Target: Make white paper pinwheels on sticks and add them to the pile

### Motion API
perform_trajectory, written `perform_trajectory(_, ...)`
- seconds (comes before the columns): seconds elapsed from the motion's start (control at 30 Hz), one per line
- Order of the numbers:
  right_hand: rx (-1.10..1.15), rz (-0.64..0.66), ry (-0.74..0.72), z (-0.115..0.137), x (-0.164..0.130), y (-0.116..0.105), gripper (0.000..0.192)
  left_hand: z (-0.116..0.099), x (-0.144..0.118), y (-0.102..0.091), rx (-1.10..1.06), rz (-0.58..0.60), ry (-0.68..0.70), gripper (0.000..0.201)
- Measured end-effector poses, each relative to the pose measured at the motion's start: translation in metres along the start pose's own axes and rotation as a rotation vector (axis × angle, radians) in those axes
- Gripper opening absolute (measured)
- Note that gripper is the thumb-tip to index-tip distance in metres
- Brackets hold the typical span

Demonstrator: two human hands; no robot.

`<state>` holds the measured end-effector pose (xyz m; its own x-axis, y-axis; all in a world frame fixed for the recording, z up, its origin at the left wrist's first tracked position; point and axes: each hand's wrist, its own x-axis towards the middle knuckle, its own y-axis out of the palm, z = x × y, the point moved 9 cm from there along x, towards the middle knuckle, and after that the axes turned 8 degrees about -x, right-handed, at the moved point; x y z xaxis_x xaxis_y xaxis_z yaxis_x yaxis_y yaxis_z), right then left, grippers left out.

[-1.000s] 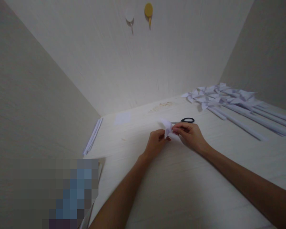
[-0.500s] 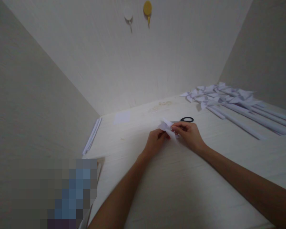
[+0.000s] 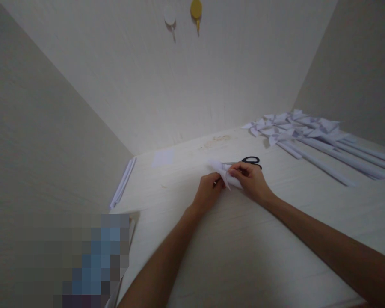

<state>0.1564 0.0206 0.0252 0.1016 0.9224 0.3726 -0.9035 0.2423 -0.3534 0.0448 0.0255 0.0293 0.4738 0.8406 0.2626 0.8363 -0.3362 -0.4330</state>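
A small sheet of white paper (image 3: 225,173), bent and partly folded, is pinched between my two hands above the table. My left hand (image 3: 209,189) closes on its lower left side, and the fingertips are partly hidden by the paper. From the right, my right hand (image 3: 249,179) grips the paper's upper edge between thumb and fingers. Just behind that hand lies a pair of scissors (image 3: 250,160) with black handles, its blades pointing left and partly covered by the hand and paper.
White paper pinwheels (image 3: 288,128) on rolled paper sticks are heaped at the right. A flat paper square (image 3: 163,158) lies at the back left. Rolled paper sticks (image 3: 123,183) rest along the left edge. Two hooks, one yellow (image 3: 196,9), hang on the wall.
The paper has turned and bent in my fingers, its flap now leaning left and down. My right hand has shifted slightly left, and more of the scissors shows.
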Motion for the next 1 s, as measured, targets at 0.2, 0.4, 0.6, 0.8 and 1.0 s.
perform_trajectory(0.2, -0.072, 0.002, -0.030, 0.004, 0.000, 0.001, 0.013, 0.004, 0.000, 0.003, 0.058, 0.057, -0.043, 0.019)
perform_trajectory(0.4, -0.123, 0.012, -0.057, 0.006, 0.000, 0.002, 0.015, 0.006, 0.000, 0.004, 0.063, 0.094, -0.069, 0.018)
perform_trajectory(0.6, -0.163, 0.030, -0.078, 0.005, 0.000, 0.004, 0.016, 0.004, 0.000, 0.006, 0.015, 0.127, -0.071, 0.017)
perform_trajectory(0.8, -0.199, 0.049, -0.085, 0.008, -0.001, 0.005, 0.016, 0.001, 0.000, 0.009, 0.017, 0.167, -0.032, 0.014)
perform_trajectory(1.0, -0.221, 0.055, -0.084, 0.011, -0.001, 0.005, 0.017, 0.001, -0.001, 0.008, 0.031, 0.170, -0.024, 0.015)
